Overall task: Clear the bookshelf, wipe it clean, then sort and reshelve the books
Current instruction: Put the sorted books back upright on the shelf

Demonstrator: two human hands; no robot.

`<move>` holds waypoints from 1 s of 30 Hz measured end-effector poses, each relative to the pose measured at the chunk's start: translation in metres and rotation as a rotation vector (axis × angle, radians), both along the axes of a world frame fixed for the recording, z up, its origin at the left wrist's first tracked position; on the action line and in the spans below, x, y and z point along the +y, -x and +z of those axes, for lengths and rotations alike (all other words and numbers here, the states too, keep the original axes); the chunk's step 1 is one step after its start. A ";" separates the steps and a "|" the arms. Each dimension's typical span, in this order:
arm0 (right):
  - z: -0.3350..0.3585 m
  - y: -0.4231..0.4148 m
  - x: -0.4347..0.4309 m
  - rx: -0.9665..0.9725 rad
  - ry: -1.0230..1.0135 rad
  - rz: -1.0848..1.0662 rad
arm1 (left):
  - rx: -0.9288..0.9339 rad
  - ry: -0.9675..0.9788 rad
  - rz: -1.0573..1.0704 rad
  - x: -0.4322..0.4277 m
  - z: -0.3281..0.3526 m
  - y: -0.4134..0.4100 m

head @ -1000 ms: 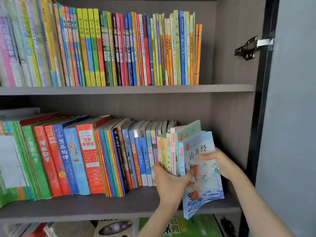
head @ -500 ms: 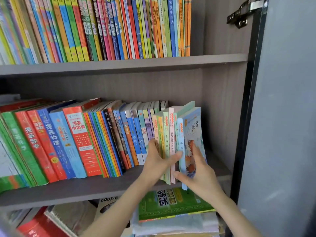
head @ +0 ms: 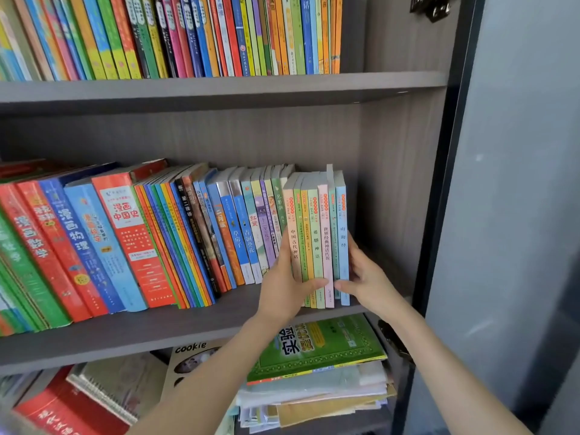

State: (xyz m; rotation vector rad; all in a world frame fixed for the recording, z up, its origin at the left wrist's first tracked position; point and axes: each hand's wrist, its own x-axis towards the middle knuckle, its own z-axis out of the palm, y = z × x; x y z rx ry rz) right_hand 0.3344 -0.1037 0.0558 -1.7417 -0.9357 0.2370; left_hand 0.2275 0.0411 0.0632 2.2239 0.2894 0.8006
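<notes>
A bunch of thin pastel books [head: 317, 233] stands upright, spines out, at the right end of the middle shelf [head: 157, 334]. The light blue book [head: 342, 221] is the outermost one on the right. My left hand [head: 282, 293] grips the bunch from its left side, thumb across the lower spines. My right hand [head: 370, 284] grips it from the right side, thumb on the blue book's lower spine. To the left, a long row of coloured books [head: 131, 240] leans leftward along the same shelf.
The upper shelf holds a tight row of upright books [head: 188, 36]. Below, flat stacks lie under a green workbook [head: 320, 346], beside a cookie box [head: 191, 353]. A gap separates the bunch from the cabinet side wall [head: 395, 183]. The open door [head: 518, 215] and a hinge [head: 392, 337] are at the right.
The light blue book, cover showing a second ago, has turned spine out against the bunch. Both hands squared the bunch upright. The view has dropped and moved closer.
</notes>
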 end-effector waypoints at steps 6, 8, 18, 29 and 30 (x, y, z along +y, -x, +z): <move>0.004 -0.026 0.014 -0.005 0.001 -0.068 | 0.059 -0.083 0.228 -0.013 0.000 -0.033; 0.007 -0.033 0.021 -0.020 0.010 -0.072 | 0.147 -0.153 0.321 -0.015 0.004 -0.041; 0.017 -0.058 0.043 -0.014 0.033 -0.075 | 0.741 -0.644 0.261 0.023 0.038 -0.069; 0.015 -0.060 0.043 -0.027 0.013 -0.060 | 0.694 -0.642 0.347 0.017 0.044 -0.072; 0.014 -0.059 0.043 -0.055 0.029 -0.066 | 0.637 -0.659 0.363 0.015 0.047 -0.068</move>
